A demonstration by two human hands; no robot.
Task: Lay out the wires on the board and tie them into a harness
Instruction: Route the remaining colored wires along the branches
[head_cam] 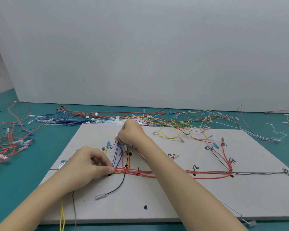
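Note:
A grey board [157, 200] with hand-drawn lines and black dots lies on the teal table. A bundle of red wires [173, 172] runs along its horizontal line. My left hand [88, 164] pinches this bundle at its left end, where blue wires [117, 155], a white wire and a yellow wire branch upward. Further back, my right hand [132, 132] pinches the far end of the blue wires. A black wire [118, 185] with a clear terminal hangs down from the bundle.
Loose wires lie beyond the board: red ones at left [10, 140], blue ones [65, 120], yellow and orange ones at right [190, 127]. White cable ties [277, 132] lie at far right. A white wall stands behind the table.

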